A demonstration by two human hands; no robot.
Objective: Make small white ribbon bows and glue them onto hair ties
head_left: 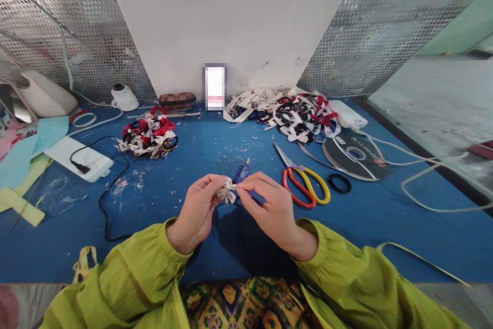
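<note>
Near the front middle of the table, my left hand (203,209) pinches a small gathered bow of whitish ribbon (226,191) between thumb and fingers. The thumb and forefinger of my right hand (268,203) are closed on the bow's right side. Just behind the fingers lies a blue glue gun (242,172), nozzle pointing away from me, partly hidden by my right hand. Scissors (304,180) with one red and one yellow handle rest to the right of that hand, blades slightly apart. Farther right is a black hair tie (339,183).
Bow-trimmed hair ties (148,134) are heaped at left; loose ribbons and hair ties (296,113) at back right. A lit phone (214,86) leans on the white board. A dark disc (352,157), white power box (82,158), black cord (100,200) and white cables surround the blue table (154,190).
</note>
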